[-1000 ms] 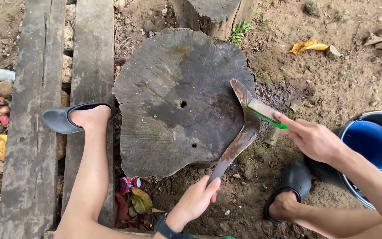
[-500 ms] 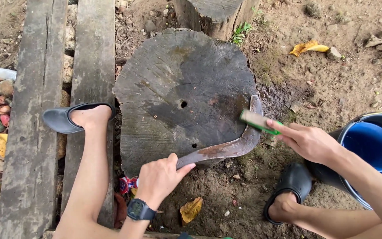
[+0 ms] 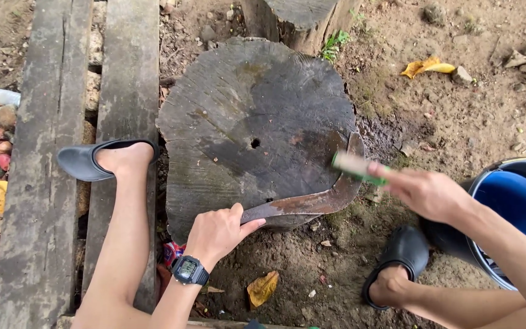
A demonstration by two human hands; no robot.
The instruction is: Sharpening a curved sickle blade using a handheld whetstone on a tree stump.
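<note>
Gripping the handle end of a curved, rust-brown sickle blade [image 3: 312,204], the left hand [image 3: 217,231] pins it at the near edge of the round stump [image 3: 245,109] — its long axis runs rightward, hooking up toward the right hand [image 3: 424,195], which is closed around a green-handled brush [image 3: 357,167] touching the blade's tip.
</note>
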